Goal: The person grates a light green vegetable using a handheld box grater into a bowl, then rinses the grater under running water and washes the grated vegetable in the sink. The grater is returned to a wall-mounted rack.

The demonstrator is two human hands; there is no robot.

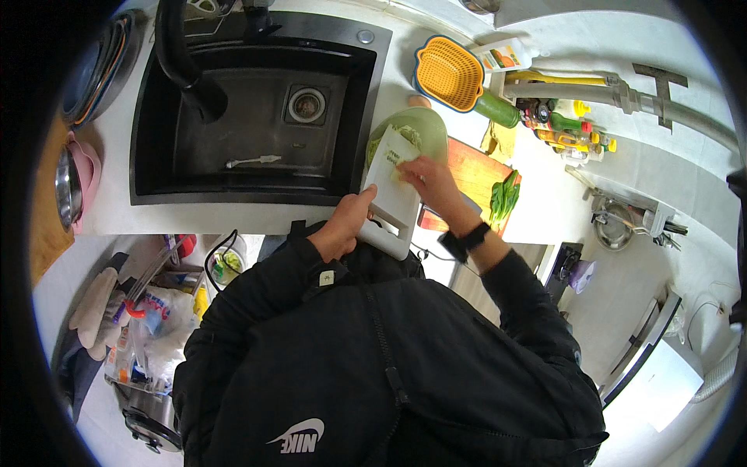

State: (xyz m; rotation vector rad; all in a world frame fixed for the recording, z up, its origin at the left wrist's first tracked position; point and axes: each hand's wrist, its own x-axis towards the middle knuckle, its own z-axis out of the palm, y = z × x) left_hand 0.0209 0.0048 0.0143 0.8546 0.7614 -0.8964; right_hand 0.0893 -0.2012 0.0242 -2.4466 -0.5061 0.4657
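Observation:
A white hand grater (390, 195) slants across a pale green bowl (439, 131), its far end over the bowl. Shredded light-green vegetable (410, 136) lies inside the bowl. My left hand (345, 225) grips the grater's side near its handle end. With bent fingers, my right hand (433, 184) pinches a small pale vegetable piece (401, 173) against the grater's face; the fingers hide most of it. Small green bits (394, 156) cling around the grating holes. A dark band circles my right wrist.
Left of the bowl is a black sink (251, 134) with a faucet (204, 99). A wooden cutting board (464, 156) carries leafy greens (505, 195); a grey flat object (471, 203) is partly behind my right wrist. Beyond stand a yellow basket (449, 70), a green cylindrical vegetable (496, 110) and several bottles (563, 124).

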